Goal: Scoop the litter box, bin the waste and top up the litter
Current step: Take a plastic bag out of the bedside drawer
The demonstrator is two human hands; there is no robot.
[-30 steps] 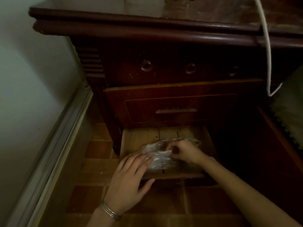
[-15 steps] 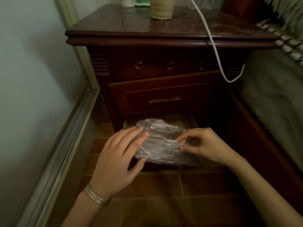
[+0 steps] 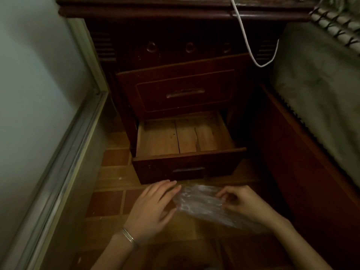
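Note:
A crumpled clear plastic bag (image 3: 202, 205) is held low over the tiled floor, in front of the open bottom drawer (image 3: 187, 152) of a dark wooden nightstand. My right hand (image 3: 239, 203) pinches the bag's right end between thumb and fingers. My left hand (image 3: 153, 207), with bangles on the wrist, rests flat against the bag's left edge, fingers extended and thumb under it. The drawer's bare plank bottom shows with nothing in it. No litter box, scoop or litter is in view.
The nightstand (image 3: 175, 55) has a shut middle drawer (image 3: 185, 90). A white cable (image 3: 247, 41) hangs down its front. A bed with a grey cover (image 3: 319, 90) and a wooden side rail stands at the right. A wall and metal door track (image 3: 64, 152) run along the left.
Both hands lifted the plastic bag out of the bottom drawer and drew it back toward me, over the floor. The drawer now shows bare. The view has tilted down.

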